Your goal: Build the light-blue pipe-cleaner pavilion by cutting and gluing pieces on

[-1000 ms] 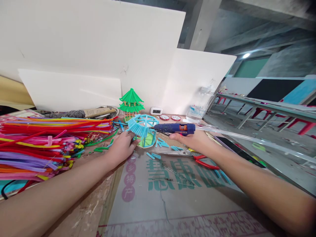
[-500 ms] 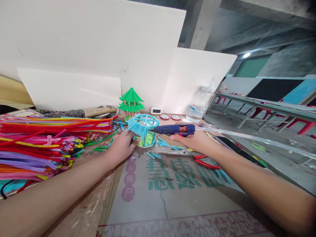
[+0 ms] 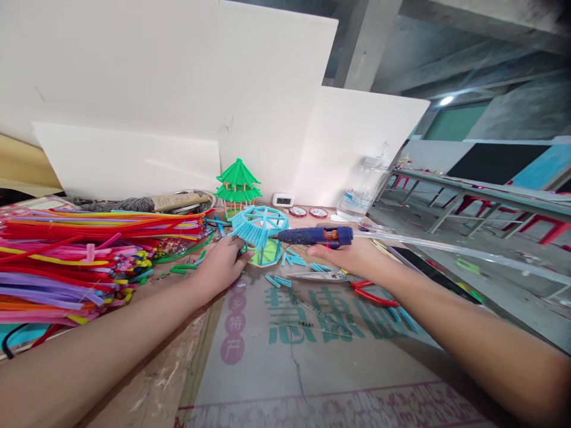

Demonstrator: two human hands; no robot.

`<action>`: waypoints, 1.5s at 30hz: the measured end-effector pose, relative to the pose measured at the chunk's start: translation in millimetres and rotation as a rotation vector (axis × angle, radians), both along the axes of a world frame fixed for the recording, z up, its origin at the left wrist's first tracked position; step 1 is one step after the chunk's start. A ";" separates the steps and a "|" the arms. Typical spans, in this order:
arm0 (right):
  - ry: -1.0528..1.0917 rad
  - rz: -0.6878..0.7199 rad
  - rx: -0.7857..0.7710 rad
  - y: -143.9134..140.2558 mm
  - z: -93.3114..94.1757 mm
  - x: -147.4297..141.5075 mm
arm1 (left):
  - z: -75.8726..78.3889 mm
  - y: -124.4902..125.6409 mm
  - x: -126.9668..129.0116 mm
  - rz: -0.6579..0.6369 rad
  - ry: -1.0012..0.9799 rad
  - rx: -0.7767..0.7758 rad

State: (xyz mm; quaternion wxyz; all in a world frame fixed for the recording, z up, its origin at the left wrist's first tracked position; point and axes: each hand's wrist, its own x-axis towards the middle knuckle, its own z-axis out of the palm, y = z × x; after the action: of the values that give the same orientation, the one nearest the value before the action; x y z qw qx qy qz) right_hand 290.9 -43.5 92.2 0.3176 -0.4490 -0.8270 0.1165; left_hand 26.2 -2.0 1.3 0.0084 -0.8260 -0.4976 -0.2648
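Nearest to me the tabletop [image 3: 312, 368] is covered by a flattened cardboard sheet with green and pink print, matt and creased. My two forearms run out over it toward the work, which lies straight ahead and a little left of centre.

My left hand [image 3: 220, 264] is curled loosely around the near left edge of the blue wheel frame [image 3: 261, 229], fingers touching its fringe of short fuzzy rods; the frame is a spoked ring of light-blue pipe-cleaner pieces, tilted up on a green base. My right hand [image 3: 352, 255] is closed around the grip of the glue gun [image 3: 314, 236], a dark blue plastic body whose long axis lies left to right, nozzle pointing left at the frame's right side, just beside it. A clear glue stick trails out of its back toward the right. So the frame sits between my hands, the left one on it, the right one a nozzle's reach away.

Between and under my hands lie loose cut blue pieces [image 3: 285, 267] and red-handled scissors [image 3: 343, 282], blades of bare metal. To the left is a thick heap of many-coloured pipe cleaners [image 3: 80, 261]. Farther off stand a green pagoda model [image 3: 238, 184], a small digital clock [image 3: 282, 200], a clear plastic bottle [image 3: 363, 190] and white foam boards [image 3: 178, 95].
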 end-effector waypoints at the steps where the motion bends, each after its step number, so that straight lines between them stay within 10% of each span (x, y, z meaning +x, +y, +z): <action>1: 0.013 0.009 0.009 0.4 -0.1 -0.4 | 0.2 0.0 0.1 0.004 0.000 -0.005; 26: 0.008 -0.148 -0.004 0.3 -0.5 -1.6 | -5.0 4.8 -1.6 0.015 0.017 -0.010; 45: -0.006 0.007 0.014 -0.7 3.4 -0.5 | -3.8 4.4 -1.4 0.024 0.026 -0.016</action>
State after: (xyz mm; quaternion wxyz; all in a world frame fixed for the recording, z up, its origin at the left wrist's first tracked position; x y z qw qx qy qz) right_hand 290.4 -44.3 95.6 0.3179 -0.4440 -0.8305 0.1103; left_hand 24.9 2.4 -2.5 0.0115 -0.8234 -0.5095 -0.2497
